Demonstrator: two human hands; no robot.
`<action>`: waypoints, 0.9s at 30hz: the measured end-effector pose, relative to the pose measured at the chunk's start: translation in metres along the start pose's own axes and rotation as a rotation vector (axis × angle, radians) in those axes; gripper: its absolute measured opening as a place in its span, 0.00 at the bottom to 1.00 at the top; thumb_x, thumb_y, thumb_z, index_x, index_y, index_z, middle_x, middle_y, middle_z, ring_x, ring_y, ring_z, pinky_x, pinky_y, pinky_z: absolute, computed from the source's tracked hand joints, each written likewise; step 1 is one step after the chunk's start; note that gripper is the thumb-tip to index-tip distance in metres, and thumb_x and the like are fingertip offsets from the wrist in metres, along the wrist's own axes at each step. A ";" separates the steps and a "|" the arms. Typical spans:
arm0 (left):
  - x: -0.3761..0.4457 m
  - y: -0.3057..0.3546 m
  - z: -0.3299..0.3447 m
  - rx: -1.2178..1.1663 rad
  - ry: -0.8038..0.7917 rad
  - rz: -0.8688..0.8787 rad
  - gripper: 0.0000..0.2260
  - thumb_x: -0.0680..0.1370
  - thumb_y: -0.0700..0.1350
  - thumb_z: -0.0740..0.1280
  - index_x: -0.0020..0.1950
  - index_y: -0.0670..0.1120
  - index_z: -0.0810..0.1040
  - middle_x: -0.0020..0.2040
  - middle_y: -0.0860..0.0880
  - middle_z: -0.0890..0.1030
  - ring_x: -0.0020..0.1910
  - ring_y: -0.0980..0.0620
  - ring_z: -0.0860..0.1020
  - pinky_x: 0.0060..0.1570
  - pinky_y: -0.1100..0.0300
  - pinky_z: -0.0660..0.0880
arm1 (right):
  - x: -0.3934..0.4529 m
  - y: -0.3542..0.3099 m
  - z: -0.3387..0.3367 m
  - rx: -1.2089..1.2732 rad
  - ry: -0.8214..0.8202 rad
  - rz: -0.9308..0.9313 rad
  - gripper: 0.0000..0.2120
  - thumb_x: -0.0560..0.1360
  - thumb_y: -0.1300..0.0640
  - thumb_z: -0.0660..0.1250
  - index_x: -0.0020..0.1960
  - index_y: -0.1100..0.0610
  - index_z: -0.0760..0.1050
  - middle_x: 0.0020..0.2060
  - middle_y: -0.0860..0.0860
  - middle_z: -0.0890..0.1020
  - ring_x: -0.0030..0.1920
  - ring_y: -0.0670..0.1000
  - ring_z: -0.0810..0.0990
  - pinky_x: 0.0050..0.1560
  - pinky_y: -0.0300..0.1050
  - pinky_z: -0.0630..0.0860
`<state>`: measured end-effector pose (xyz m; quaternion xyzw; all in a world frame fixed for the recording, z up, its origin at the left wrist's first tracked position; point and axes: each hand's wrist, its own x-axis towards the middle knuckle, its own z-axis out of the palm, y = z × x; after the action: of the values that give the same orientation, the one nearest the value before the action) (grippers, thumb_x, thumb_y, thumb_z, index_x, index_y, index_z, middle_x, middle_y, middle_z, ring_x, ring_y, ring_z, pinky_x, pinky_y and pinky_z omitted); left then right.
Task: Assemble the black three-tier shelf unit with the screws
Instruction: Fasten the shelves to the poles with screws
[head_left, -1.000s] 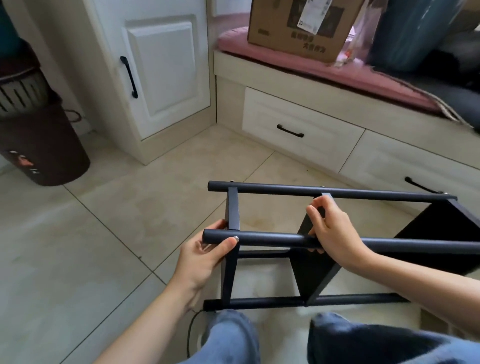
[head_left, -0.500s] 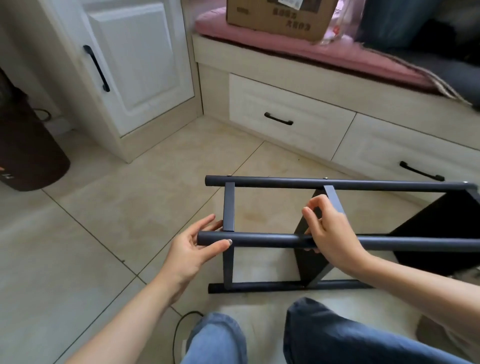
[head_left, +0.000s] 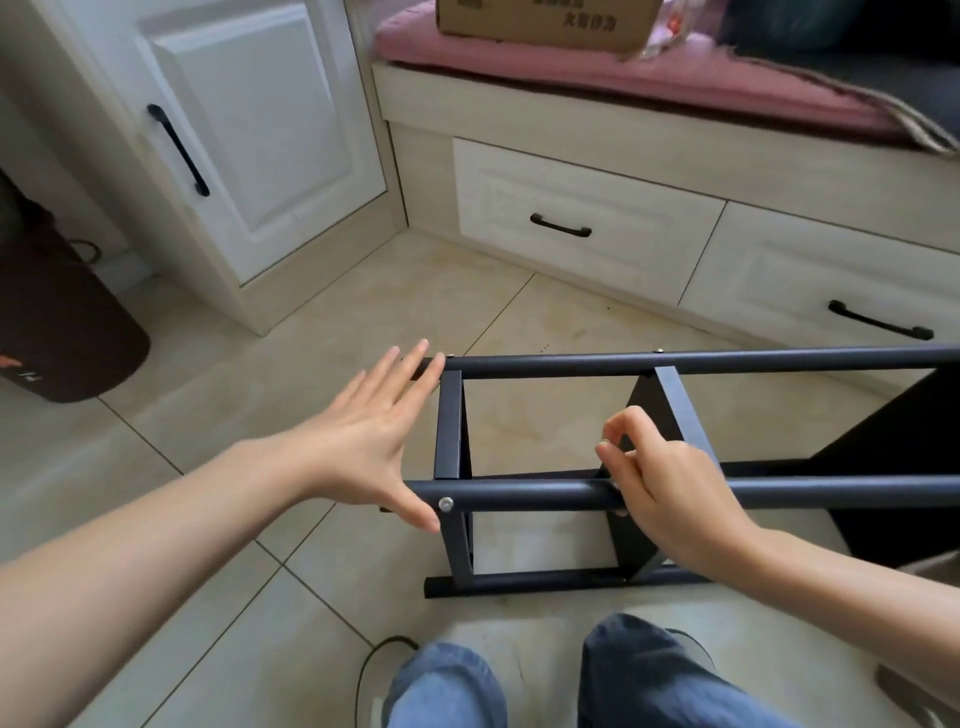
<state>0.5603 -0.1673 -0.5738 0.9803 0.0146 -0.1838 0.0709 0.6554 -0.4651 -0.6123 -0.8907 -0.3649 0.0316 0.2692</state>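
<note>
Far left on the tile floor (head_left: 171, 395): dark brown bin (head_left: 62, 332), then white cabinet door (head_left: 260, 135) with black handle. Left hand (head_left: 363, 441) spread flat, fingers straight, thumb touching near rail by a silver screw (head_left: 445, 502). Black shelf frame (head_left: 571, 491) lying on its side mid-floor. Right hand (head_left: 670, 493) curled over the near rail, fingertips pinched together. Behind: drawers (head_left: 582, 218), pink cushion (head_left: 623, 73), cardboard box (head_left: 540, 23). Jeans-clad knees (head_left: 644, 670) at bottom.

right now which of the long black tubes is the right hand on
The right hand curls over the near upper tube, the one with the silver screw at its end, not the far tube or floor tube.
</note>
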 end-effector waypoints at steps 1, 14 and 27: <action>0.004 0.002 -0.005 0.056 -0.042 -0.001 0.69 0.53 0.79 0.69 0.69 0.61 0.16 0.72 0.56 0.18 0.72 0.52 0.20 0.77 0.47 0.33 | 0.000 0.000 0.000 -0.009 -0.004 -0.013 0.07 0.80 0.41 0.47 0.49 0.43 0.57 0.26 0.49 0.79 0.28 0.51 0.76 0.35 0.50 0.75; 0.033 0.016 -0.025 0.297 -0.298 -0.092 0.69 0.52 0.79 0.71 0.63 0.66 0.14 0.76 0.42 0.24 0.73 0.41 0.22 0.70 0.33 0.28 | 0.001 0.001 -0.009 -0.020 0.008 -0.108 0.08 0.81 0.49 0.53 0.48 0.52 0.65 0.24 0.50 0.76 0.23 0.54 0.70 0.29 0.53 0.71; 0.046 0.019 -0.026 0.154 -0.284 0.063 0.68 0.50 0.75 0.74 0.65 0.71 0.18 0.76 0.35 0.27 0.71 0.45 0.20 0.72 0.41 0.26 | 0.000 0.001 -0.018 -0.019 -0.071 -0.113 0.06 0.80 0.54 0.60 0.48 0.56 0.70 0.24 0.49 0.75 0.23 0.54 0.69 0.28 0.56 0.71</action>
<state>0.6135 -0.1818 -0.5635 0.9470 -0.0404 -0.3188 0.0028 0.6606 -0.4734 -0.5973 -0.8695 -0.4241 0.0445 0.2493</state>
